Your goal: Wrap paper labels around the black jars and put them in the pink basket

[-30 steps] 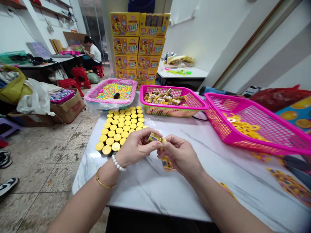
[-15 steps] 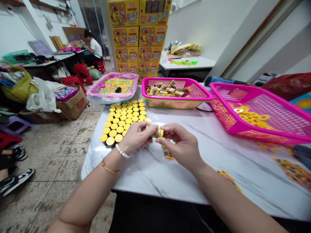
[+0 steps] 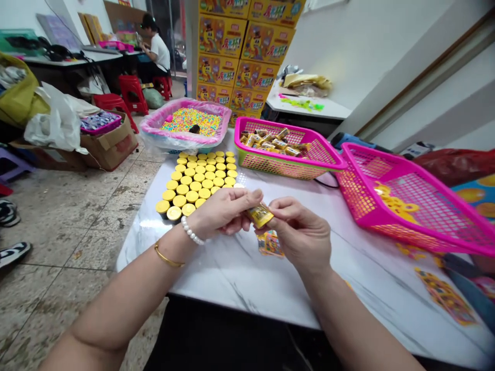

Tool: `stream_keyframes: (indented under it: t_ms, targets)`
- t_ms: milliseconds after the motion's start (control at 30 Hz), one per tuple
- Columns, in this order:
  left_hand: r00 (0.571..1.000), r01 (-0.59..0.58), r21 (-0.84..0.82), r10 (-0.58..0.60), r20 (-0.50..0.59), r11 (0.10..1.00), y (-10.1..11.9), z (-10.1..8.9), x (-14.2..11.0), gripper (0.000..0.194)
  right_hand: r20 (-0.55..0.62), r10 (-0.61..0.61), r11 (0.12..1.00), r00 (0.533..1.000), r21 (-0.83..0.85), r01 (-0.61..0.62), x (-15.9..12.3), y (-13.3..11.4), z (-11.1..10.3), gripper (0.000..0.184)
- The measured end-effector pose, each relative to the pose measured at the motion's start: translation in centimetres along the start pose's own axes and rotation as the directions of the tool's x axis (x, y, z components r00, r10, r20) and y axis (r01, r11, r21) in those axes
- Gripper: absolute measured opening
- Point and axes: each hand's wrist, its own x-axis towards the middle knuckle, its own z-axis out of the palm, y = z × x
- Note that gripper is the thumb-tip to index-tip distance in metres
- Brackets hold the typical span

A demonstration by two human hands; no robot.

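Note:
A small tube in a shiny gold-and-yellow wrapper [image 3: 261, 215] is held tilted above the table, between both hands. My left hand [image 3: 226, 210], with a pearl bracelet and a gold bangle at the wrist, grips its upper left end, thumb on top. The fingertips of my right hand [image 3: 303, 226] pinch its right edge. Beneath the hands, partly covered, lie printed stickers or cards [image 3: 269, 244] in yellow and several colours. Left of my left hand stand close rows of dark cups with yellow lids [image 3: 192, 196].
Behind the lidded cups stands a plastic-lined basin [image 3: 145, 126] of coloured beads. A pink basket [image 3: 288, 167] holds similar wrapped tubes; another basket [image 3: 456, 201] at right holds yellow ring-like pieces. Printed sheets [image 3: 444, 296] lie at the right. A seated person [image 3: 158, 51] works farther back.
The wrapped tube has turned, so more of its yellow wrapper faces me. My right hand has shifted slightly right and down. The whole view has tilted and swung somewhat.

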Motion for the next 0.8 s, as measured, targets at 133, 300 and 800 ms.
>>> stream_keyframes:
  t_ms: [133,300,800]
  targets:
    - [1.000,0.014,-0.049,-0.013,0.014,0.999,-0.3,-0.1,0.1,0.053,0.008,0.028,1.000,1.000,0.009,-0.028,-0.2,0.2,0.1,0.015]
    - [0.995,0.001,-0.129,0.012,0.102,0.992,-0.5,-0.2,0.1,0.056,0.014,-0.002,0.997,1.000,0.078,0.001,0.1,0.6,-0.3,0.008]
    - [0.981,-0.052,0.006,0.052,-0.187,0.999,-0.6,0.2,0.1,0.053,-0.039,-0.097,0.699,0.995,-0.714,0.040,10.9,-3.4,-4.1,0.043]
